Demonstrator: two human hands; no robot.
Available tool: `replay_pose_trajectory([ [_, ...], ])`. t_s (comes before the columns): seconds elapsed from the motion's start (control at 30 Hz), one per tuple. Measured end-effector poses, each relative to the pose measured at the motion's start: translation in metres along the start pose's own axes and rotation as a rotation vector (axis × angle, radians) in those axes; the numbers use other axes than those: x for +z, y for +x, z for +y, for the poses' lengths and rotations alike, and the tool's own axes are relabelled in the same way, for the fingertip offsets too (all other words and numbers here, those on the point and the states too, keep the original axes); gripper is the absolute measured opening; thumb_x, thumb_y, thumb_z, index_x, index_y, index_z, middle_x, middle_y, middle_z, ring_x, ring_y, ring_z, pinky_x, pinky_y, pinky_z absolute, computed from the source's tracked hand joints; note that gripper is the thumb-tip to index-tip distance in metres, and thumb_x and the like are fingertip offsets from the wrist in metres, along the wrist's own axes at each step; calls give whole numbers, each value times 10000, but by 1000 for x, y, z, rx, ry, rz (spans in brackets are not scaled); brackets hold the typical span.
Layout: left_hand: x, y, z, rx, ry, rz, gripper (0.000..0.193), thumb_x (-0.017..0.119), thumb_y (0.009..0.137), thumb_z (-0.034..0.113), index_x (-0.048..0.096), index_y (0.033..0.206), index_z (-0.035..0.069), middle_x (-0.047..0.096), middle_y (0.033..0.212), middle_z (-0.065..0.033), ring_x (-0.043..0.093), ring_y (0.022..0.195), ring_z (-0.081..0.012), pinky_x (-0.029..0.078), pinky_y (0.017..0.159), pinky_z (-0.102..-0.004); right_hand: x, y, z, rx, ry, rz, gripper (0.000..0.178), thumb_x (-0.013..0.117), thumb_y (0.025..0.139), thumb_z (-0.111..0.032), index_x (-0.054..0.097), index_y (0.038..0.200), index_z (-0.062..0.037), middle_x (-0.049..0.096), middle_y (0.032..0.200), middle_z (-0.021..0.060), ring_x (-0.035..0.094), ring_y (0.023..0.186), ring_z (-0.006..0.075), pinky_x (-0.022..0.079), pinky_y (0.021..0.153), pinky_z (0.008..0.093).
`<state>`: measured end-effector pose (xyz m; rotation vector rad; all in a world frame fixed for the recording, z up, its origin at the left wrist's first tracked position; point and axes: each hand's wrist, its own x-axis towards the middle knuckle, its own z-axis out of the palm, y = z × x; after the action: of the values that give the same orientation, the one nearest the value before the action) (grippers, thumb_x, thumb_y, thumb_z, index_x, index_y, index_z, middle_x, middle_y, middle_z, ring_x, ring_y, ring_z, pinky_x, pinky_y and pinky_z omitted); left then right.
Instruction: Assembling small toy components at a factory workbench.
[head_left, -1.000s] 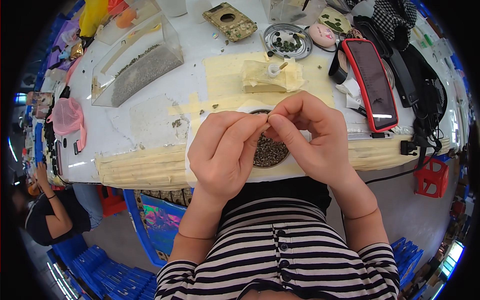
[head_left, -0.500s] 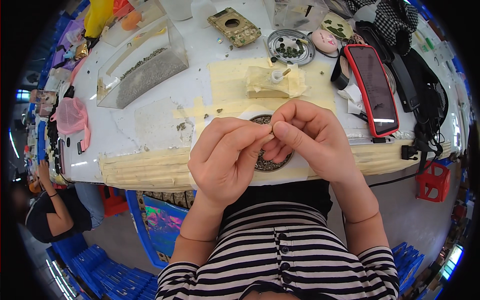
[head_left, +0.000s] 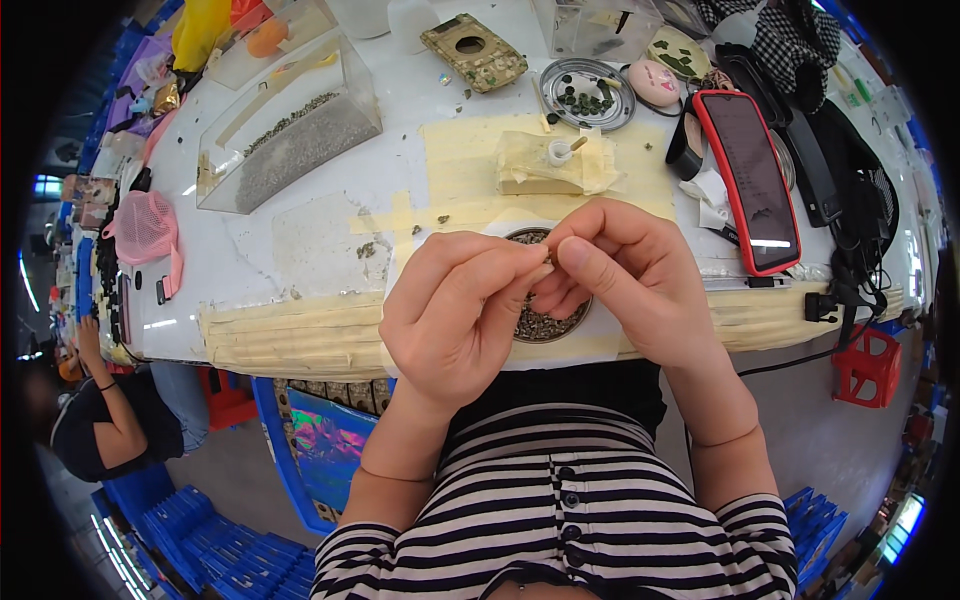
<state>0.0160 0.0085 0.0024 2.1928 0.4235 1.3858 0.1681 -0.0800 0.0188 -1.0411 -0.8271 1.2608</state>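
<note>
Over a round tin (head_left: 545, 327) of small greyish-green bits, my two hands meet fingertip to fingertip. My left hand (head_left: 455, 310) pinches with thumb and forefinger, and a tiny piece, mostly hidden, shows at its tips. My right hand (head_left: 635, 285) has its thumb and forefinger closed at the same spot, its other fingers curled beneath. What the right fingers hold, if anything, is too small to make out. The tin stands on white paper (head_left: 600, 335) at the table's front edge. Beyond the hands is a taped block (head_left: 540, 180) with a small white cup (head_left: 558, 152) and a stick.
A clear bin (head_left: 310, 150) of small grey pieces stands at left. Behind are a camouflage tank hull (head_left: 474, 53) and a round metal dish (head_left: 586, 95) with dark green parts. A red-cased phone (head_left: 748, 180) lies at right. Another person's arm (head_left: 115, 400) shows at far left.
My fingertips have come slightly apart, the right thumb shifting a little to the right. The whole view has moved slightly; the things on the table stay as they were.
</note>
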Motion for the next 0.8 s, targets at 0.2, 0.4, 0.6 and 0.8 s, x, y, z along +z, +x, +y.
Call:
replay_pose_trajectory([
  [0.2,4,-2,-2,63,119,25,217,767,749,-37,710,957,-13,658,840,-96,634,701,-218,505,588,-290,7,-4,6,-157,-176,126,136,618,967,-90,634,1011,37,686,828,56,664,723,98,552,665,233],
  [0.4,8,-5,-7,58,235,21,212,765,743,-40,707,946,-19,648,827,-100,628,693,-230,499,579,-303,4,5,17,-676,-918,207,115,679,899,-41,658,965,50,683,805,60,655,697,78,527,593,232],
  [0.6,4,-2,-5,4,87,8,187,763,754,-35,712,932,-7,646,816,-97,625,682,-219,496,575,-292,7,-2,6,-172,-326,164,120,659,930,-71,649,971,41,687,821,52,657,718,86,533,630,226],
  [0.8,0,0,-2,-1,20,-15,191,769,752,-32,712,932,-2,658,820,-90,627,684,-203,496,579,-279,2,-2,-3,18,-67,57,160,614,972,-115,635,1008,40,690,832,65,664,738,94,550,672,219],
])
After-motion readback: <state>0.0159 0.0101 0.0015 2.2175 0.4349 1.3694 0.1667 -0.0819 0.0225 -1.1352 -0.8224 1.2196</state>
